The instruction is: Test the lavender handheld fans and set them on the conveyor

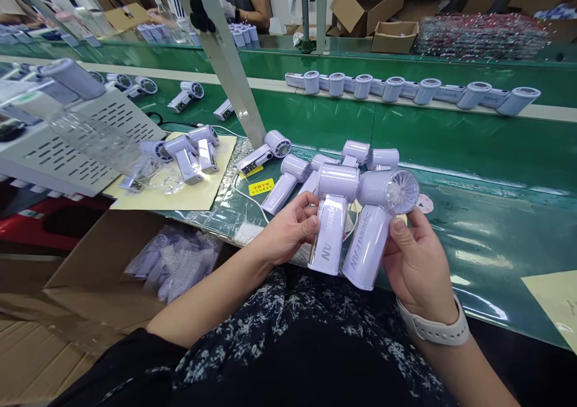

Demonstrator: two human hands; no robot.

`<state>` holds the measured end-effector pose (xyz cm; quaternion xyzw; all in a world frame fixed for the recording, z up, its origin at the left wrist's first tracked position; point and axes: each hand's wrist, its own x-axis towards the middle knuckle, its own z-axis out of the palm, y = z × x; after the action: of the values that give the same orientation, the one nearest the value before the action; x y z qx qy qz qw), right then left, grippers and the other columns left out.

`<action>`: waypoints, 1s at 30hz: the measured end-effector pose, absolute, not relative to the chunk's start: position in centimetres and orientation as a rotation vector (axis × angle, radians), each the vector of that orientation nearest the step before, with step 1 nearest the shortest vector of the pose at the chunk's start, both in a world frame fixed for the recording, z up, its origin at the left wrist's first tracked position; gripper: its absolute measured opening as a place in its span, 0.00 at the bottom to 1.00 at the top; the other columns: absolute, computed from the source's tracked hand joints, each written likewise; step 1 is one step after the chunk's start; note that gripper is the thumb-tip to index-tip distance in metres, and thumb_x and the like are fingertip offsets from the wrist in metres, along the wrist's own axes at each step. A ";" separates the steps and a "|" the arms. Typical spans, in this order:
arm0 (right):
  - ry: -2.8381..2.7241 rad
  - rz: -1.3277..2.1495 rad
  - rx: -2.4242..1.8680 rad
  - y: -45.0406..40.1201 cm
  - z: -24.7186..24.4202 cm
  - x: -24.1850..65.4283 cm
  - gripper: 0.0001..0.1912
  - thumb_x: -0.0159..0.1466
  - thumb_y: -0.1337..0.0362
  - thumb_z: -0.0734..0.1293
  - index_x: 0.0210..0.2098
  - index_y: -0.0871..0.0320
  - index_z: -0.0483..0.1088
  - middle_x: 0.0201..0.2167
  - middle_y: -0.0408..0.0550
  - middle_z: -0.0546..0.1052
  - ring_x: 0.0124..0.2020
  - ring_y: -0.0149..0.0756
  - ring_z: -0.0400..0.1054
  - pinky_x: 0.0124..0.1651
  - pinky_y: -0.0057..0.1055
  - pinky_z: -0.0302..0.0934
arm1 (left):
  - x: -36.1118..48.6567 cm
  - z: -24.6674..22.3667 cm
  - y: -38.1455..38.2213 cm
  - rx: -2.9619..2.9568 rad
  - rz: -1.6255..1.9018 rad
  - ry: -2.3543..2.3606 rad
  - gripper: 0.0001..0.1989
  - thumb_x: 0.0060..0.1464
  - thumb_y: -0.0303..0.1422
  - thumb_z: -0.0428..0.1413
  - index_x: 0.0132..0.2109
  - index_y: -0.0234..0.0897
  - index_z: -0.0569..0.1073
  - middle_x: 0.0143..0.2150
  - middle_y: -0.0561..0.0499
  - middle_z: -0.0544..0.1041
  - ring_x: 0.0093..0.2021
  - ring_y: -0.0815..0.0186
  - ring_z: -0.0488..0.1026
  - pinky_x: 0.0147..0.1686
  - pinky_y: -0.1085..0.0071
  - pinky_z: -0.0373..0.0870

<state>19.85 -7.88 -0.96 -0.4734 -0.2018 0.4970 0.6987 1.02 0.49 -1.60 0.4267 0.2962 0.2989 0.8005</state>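
Two pale lilac handheld fans are held up side by side above the table's front edge. My left hand (291, 229) pinches the left fan (331, 232) by its handle. In my right hand (417, 257) is the right fan (367, 244), gripped at the handle below its round head, whose clear ribbed end faces right. Lettering reading "Speed FAN" runs along both handles. Just behind them several more lilac fans lie on the table, one of them (286, 181) left of my left hand and another (265, 151) beside the metal post.
A row of fans (392, 88) lies along the green conveyor (473, 136). To the left are a perforated metal box (130, 118) and fans on yellow paper (216, 190). Below stands a carton holding bagged items (175, 263). A slanted post (234, 82) rises ahead; a co-worker (256, 4) is across.
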 end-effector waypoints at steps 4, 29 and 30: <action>-0.316 1.254 -1.046 -7.5 -1.2 19.8 0.19 0.58 0.54 0.77 0.45 0.55 0.79 0.42 0.51 0.85 0.44 0.49 0.80 0.51 0.46 0.76 | 1.1 -1.4 0.4 0.911 0.661 0.672 0.37 0.37 0.54 0.74 0.45 0.39 0.66 0.38 0.51 0.81 0.35 0.62 0.82 0.31 0.72 0.75; -0.671 1.362 -0.937 -7.7 -0.7 18.8 0.14 0.67 0.53 0.68 0.48 0.51 0.80 0.40 0.49 0.86 0.38 0.52 0.83 0.41 0.49 0.80 | -1.7 1.1 -0.5 1.125 0.645 0.691 0.29 0.47 0.44 0.72 0.47 0.39 0.66 0.42 0.47 0.81 0.38 0.62 0.80 0.39 0.66 0.76; -0.721 1.346 -0.942 -7.7 -0.9 18.7 0.14 0.66 0.54 0.70 0.48 0.51 0.79 0.41 0.50 0.86 0.39 0.52 0.82 0.42 0.49 0.79 | -2.2 1.5 -0.9 1.182 0.661 0.726 0.26 0.50 0.41 0.71 0.49 0.39 0.67 0.44 0.46 0.82 0.41 0.60 0.81 0.42 0.64 0.77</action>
<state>18.69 -7.73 -0.89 -0.4105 -0.3143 0.5862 0.6238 -2.16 -0.86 1.52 0.5345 0.3284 0.2991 0.7190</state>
